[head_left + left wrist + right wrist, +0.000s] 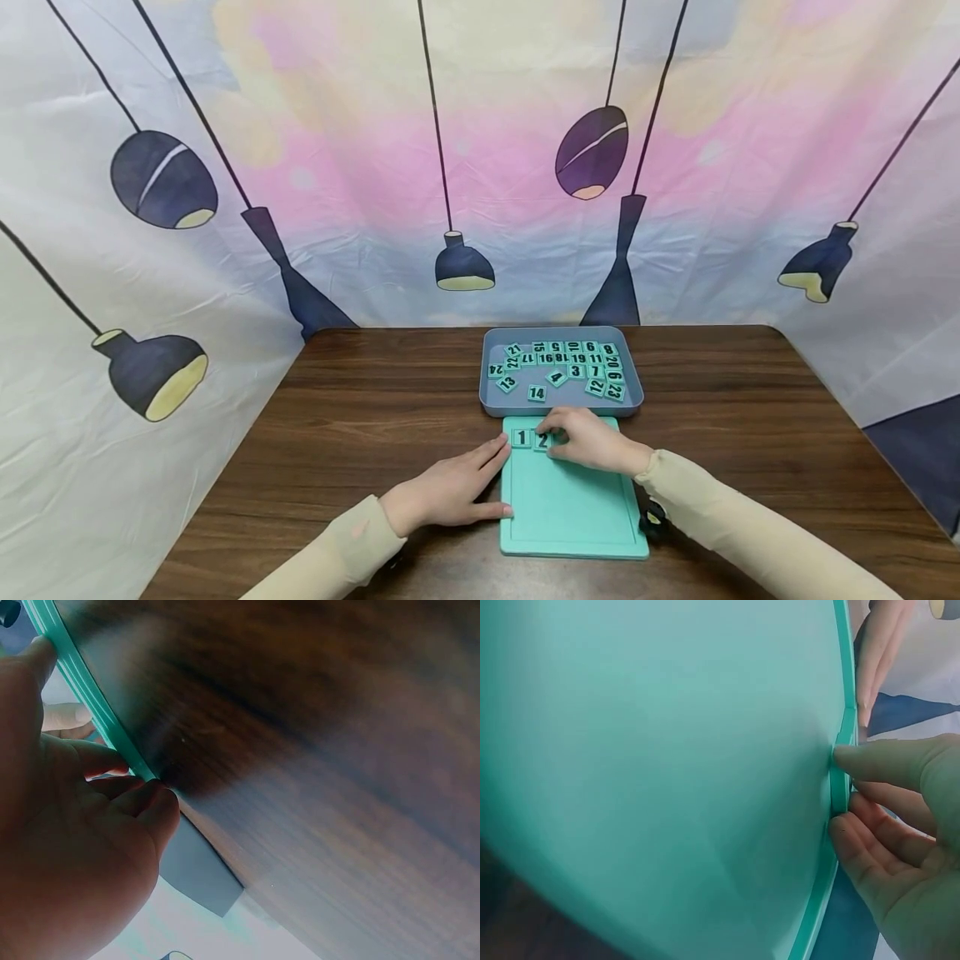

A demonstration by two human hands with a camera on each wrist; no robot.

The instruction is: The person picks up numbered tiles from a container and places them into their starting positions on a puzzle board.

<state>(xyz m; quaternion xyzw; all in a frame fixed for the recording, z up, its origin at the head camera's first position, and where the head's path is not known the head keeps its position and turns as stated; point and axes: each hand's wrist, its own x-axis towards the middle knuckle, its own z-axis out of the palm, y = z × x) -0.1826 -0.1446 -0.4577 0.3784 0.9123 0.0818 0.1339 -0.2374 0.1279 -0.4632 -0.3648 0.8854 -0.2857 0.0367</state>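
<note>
A mint-green board (573,512) lies on the table. My right hand (588,442) is over its top part, pinching the number 2 tile (542,442) between thumb and fingers. Directly left of that tile, the number 1 tile (521,438) sits in the board's top left corner. In the right wrist view, the thumb and fingertips are at the edges of the pinched tile (840,780). My left hand (453,490) touches the board's left edge with its fingers extended and thumb apart. The left wrist view shows those fingertips along the green edge (94,697).
Just behind the board stands a blue-grey tray (486,402) holding many loose number tiles, among them a number 14 tile (537,393) near its front. Brown wooden tabletop (360,425) extends on both sides. A patterned cloth (360,183) hangs behind the table.
</note>
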